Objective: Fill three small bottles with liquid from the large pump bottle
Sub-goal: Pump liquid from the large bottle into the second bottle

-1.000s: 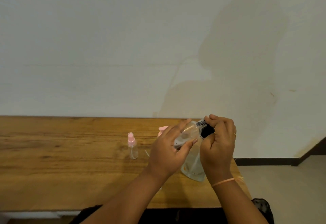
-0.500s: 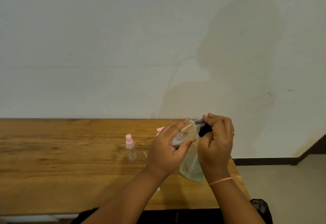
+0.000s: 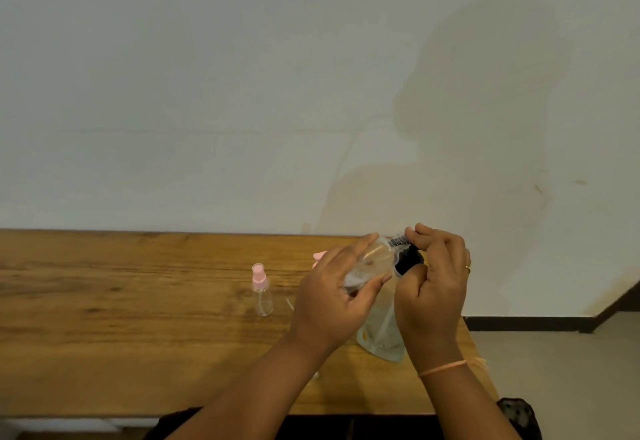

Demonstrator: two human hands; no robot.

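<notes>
The long brown wooden table (image 3: pixel 104 335) spans the near view. Over its right end, my left hand (image 3: pixel 332 304) curls round the upper body of a clear plastic container (image 3: pixel 381 335), and my right hand (image 3: pixel 433 287) pinches its black cap (image 3: pixel 408 261). To their left, a small clear bottle with a pink spray top (image 3: pixel 262 292) stands upright.

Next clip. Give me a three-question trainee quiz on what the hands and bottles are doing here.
1. True or false: the left hand holds the clear bottle tilted.
2. The right hand grips: A) a pink cap B) the black cap C) nothing.
3. Fill in: the small spray bottle standing on the table has a ____ top.
Key: 1 true; 2 B; 3 pink.
</notes>
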